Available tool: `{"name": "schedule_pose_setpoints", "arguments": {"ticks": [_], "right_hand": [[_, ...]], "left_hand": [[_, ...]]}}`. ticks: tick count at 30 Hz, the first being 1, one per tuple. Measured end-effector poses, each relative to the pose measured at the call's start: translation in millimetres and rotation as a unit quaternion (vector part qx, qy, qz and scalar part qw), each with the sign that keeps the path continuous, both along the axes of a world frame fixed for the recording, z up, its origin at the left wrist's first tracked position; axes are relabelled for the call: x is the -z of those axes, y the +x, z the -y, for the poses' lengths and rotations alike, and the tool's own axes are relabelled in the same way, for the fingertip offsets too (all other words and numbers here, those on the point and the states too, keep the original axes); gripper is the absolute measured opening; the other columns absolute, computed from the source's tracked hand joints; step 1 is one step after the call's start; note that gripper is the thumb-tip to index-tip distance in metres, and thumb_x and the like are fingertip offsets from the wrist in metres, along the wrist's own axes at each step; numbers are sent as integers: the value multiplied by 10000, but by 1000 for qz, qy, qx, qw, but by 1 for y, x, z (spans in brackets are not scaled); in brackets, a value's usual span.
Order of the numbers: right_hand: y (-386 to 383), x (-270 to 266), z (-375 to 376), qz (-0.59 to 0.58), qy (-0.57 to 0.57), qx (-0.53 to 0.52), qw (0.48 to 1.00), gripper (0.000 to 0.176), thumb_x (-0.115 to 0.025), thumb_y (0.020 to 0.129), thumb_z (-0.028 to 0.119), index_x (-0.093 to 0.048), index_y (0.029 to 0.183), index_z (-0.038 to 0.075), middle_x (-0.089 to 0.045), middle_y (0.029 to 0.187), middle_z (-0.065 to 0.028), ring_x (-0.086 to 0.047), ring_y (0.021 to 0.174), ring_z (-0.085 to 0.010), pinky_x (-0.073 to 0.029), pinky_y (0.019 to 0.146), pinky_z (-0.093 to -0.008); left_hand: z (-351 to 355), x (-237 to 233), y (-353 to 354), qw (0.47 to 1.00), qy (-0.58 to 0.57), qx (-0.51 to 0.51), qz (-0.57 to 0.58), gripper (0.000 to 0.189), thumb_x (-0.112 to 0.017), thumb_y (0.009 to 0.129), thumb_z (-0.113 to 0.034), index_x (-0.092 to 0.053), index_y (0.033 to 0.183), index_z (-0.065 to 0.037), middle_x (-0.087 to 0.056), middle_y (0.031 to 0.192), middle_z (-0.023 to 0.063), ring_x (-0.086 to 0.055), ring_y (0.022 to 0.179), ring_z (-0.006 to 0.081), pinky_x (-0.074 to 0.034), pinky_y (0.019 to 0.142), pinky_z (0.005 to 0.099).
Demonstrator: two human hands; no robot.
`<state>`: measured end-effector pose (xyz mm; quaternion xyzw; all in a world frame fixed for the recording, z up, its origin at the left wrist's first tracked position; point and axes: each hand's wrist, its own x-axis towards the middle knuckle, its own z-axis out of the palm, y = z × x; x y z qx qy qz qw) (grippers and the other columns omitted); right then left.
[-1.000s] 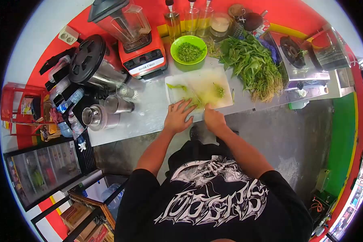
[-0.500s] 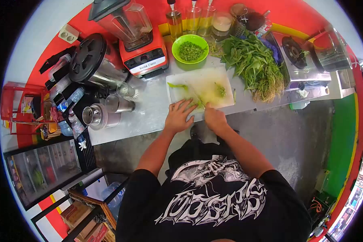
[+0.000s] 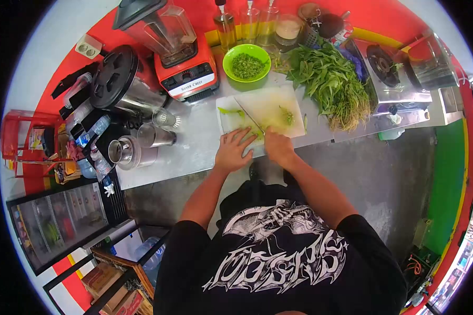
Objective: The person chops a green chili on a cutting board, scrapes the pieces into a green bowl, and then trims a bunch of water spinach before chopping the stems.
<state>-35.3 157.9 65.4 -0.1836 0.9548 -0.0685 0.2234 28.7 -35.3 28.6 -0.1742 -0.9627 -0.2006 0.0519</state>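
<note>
Diagonally: knife (image 3: 251, 116) blade points away-left (right hand (image 3: 278, 148) holds handle).

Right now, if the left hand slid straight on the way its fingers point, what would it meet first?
Likely the cut greens just ahead of the left hand, then the knife; depth is unclear.

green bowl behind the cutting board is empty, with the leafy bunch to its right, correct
Not empty: in the head view the green bowl behind the cutting board holds chopped greens. The leafy bunch does lie to its right.
</note>
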Motion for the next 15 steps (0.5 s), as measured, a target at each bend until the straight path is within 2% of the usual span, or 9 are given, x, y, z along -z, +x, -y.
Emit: {"name": "schedule_pose_setpoints", "arguments": {"ticks": [5, 8, 15], "right_hand": [[15, -8, -3, 2, -23, -3, 1000, 269, -616, 885, 70, -543, 1120, -38, -736, 967, -243, -744, 887, -398, -602, 748, -474], [25, 0, -2, 37, 3, 51, 998, 279, -588, 895, 63, -529, 1140, -54, -734, 969, -246, -741, 906, -400, -598, 781, -478], [14, 6, -8, 61, -79, 79, 992, 281, -489, 948, 103, -489, 1180, -56, -704, 1017, -308, -705, 967, -474, -566, 859, -528]], "left_hand": [[0, 2, 0, 1000, 3, -6, -7, 543, -695, 856, -361, -628, 1383, -249, -507, 1522, 5, -443, 1373, 278, -341, 1094, 477], [1, 2, -2, 1000, 1, -4, -5, 552, -696, 854, -359, -622, 1390, -248, -513, 1517, 8, -450, 1366, 278, -342, 1093, 478], [1, 3, 0, 1000, -8, 5, -13, 561, -669, 878, -382, -589, 1422, -269, -491, 1533, 4, -434, 1378, 272, -340, 1090, 484]]}}
